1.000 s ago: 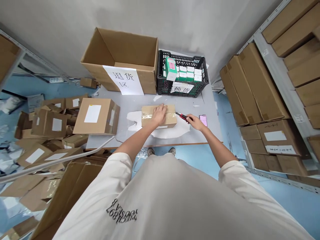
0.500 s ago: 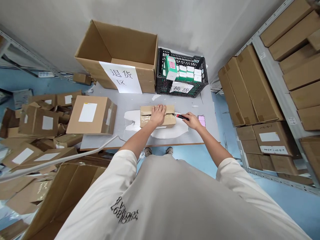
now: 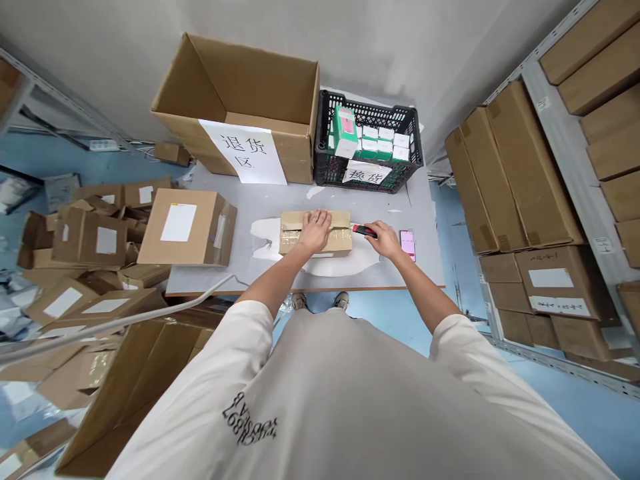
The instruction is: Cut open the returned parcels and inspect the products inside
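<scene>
A small taped cardboard box (image 3: 290, 239) lies on the table in front of me. My left hand (image 3: 315, 231) presses on its top with the fingers stretched out over the flap. A seam runs lengthwise beside shiny tape on the top. In my right hand (image 3: 384, 239) is a box cutter (image 3: 364, 231) with a red and black body, its tip pointing left at the right end of the box. Whether the blade touches the cardboard I cannot tell. A phone (image 3: 407, 244) with a pink screen lies to the right of that hand.
Behind stand a big open carton (image 3: 295, 157) with a paper sign and a black crate (image 3: 335, 175) holding several green-and-white boxes (image 3: 370, 148). A closed carton (image 3: 175, 233) sits at the table's left. Cardboard boxes pile up on the floor (image 3: 90, 267); shelves with cartons (image 3: 545, 167) line the right.
The whole view has shifted slightly. The box cutter's tip sits a little farther right of the box end than before. My left hand stays on the box.
</scene>
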### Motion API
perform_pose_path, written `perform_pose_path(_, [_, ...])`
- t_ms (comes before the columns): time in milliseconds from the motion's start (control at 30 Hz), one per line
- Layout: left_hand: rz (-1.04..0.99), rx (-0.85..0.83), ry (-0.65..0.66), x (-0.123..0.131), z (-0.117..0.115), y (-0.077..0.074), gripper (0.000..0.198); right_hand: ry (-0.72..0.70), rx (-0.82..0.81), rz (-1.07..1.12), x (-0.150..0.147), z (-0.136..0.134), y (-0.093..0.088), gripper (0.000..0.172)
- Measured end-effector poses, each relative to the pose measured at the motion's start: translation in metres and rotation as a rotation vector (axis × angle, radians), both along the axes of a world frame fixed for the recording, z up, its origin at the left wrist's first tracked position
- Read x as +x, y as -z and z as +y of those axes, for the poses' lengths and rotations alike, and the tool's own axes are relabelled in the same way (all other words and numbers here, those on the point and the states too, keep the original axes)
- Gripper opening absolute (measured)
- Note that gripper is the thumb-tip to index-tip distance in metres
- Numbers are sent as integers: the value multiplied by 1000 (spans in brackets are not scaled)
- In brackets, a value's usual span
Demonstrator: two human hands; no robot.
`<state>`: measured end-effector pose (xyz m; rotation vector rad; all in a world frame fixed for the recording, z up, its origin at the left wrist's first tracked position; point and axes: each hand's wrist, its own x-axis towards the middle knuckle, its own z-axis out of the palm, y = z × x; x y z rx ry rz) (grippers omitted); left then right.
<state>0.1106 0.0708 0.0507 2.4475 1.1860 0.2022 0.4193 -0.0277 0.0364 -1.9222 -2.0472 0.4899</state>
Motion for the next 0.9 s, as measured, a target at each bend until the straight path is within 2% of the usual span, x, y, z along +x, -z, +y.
perform_pose_path(167, [-2, -12, 2, 0, -2, 1, 67, 48, -13, 123, 8, 5, 5, 44])
perform_pose_path(367, [36, -14, 11, -9, -6, 0, 71, 62, -25, 222, 19, -10, 10, 46])
perform_pose_path(533, [67, -18, 56, -48, -7, -13, 82, 126, 0, 314, 23, -15, 12, 47])
perform_pose_path(667, [101, -24, 21, -88, -11, -17, 98, 211, 29, 462, 4, -10, 15, 57])
perform_pose_path(800, [100, -54, -102, -126, -21, -2, 115, 205, -27, 665, -31, -7, 20, 66])
perform_pose_path(900, [25, -160, -205, -145, -25, 19, 112, 199, -91, 783, -56, -8, 25, 71])
